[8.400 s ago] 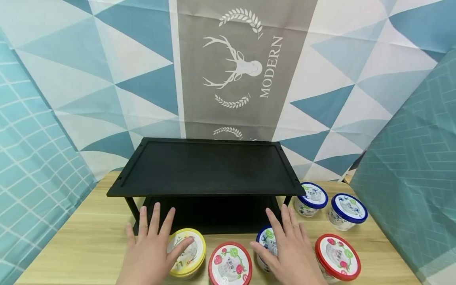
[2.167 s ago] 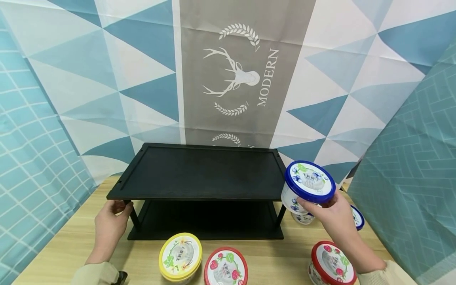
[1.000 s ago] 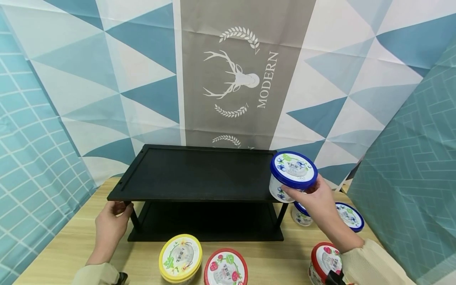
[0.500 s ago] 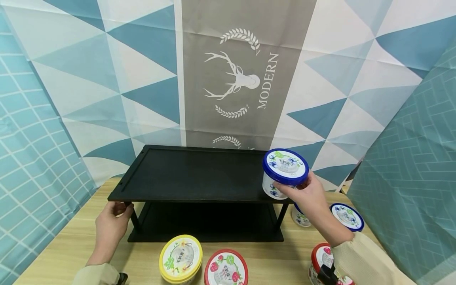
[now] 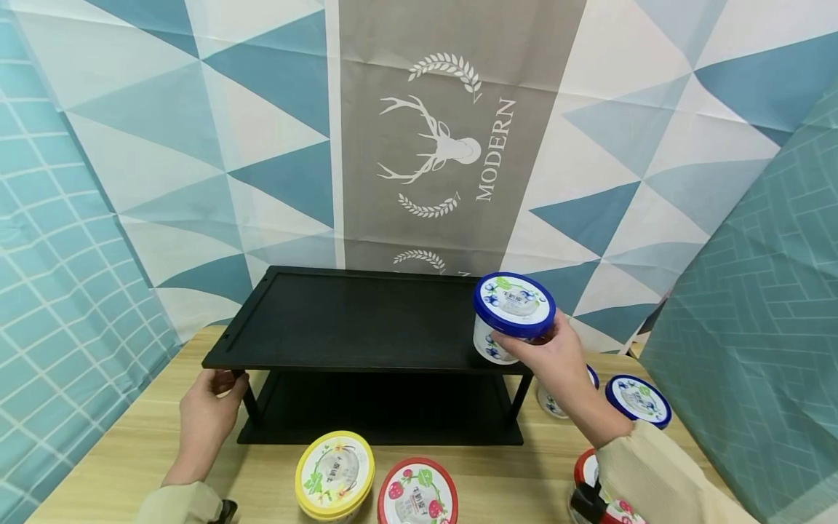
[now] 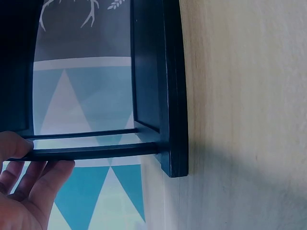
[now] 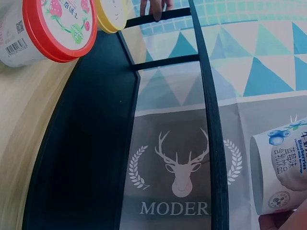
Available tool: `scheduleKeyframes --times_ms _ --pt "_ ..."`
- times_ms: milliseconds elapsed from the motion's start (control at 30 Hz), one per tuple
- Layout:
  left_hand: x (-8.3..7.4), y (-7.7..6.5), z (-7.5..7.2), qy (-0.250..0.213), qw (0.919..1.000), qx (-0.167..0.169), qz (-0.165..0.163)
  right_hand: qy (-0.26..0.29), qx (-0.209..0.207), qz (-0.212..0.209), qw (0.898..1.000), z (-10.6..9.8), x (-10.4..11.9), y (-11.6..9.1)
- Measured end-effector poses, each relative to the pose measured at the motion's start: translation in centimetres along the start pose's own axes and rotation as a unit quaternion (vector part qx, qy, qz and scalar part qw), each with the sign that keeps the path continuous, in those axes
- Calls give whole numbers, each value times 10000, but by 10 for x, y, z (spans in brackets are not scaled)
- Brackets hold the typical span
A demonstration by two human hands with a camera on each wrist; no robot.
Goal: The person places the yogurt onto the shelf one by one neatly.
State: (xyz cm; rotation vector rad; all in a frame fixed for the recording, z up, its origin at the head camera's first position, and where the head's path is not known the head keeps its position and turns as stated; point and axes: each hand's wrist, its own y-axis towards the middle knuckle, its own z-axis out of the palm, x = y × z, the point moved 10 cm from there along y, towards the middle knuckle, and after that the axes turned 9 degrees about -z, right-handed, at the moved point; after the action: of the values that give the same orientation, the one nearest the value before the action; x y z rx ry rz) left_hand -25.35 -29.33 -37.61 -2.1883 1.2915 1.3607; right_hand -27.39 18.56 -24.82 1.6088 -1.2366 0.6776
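Note:
My right hand [image 5: 555,358] grips a blue-lidded blueberry ice-cream-style tub [image 5: 515,309] upright by its side, thumb in front. The tub is over the right end of the black two-tier rack's top shelf [image 5: 366,320]. In the right wrist view, a gap shows between the tub's base and the shelf's edge. My left hand [image 5: 208,411] holds the rack's front left leg [image 6: 96,152] just under the top shelf, thumb on one side and fingers on the other. The lower shelf [image 5: 386,429] bears nothing in the part that shows.
In front of the rack stand a yellow-lidded tub [image 5: 335,473] and a red-lidded strawberry tub [image 5: 417,495]. Another red-lidded tub [image 5: 589,471] is partly behind my right sleeve. Two blue-lidded tubs, one at the far right [image 5: 638,399], stand right of the rack. Patterned cloth hangs behind.
Both hands were spread over the front tubs at first. My left hand has since taken the rack's leg. My right hand picked up the front blue-lidded tub and moved it left over the top shelf.

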Motion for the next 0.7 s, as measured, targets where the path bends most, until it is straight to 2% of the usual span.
scheduleKeyframes --times_ms 233,500,700 --pt "0 1 0 45 10000 -59 11 162 17 16 9999 9 1 3" --pt "0 1 0 25 10000 -25 -14 259 35 258 9993 19 -4 6" --pt "1 1 -1 -17 10000 -45 -25 302 81 145 9994 29 -1 7"
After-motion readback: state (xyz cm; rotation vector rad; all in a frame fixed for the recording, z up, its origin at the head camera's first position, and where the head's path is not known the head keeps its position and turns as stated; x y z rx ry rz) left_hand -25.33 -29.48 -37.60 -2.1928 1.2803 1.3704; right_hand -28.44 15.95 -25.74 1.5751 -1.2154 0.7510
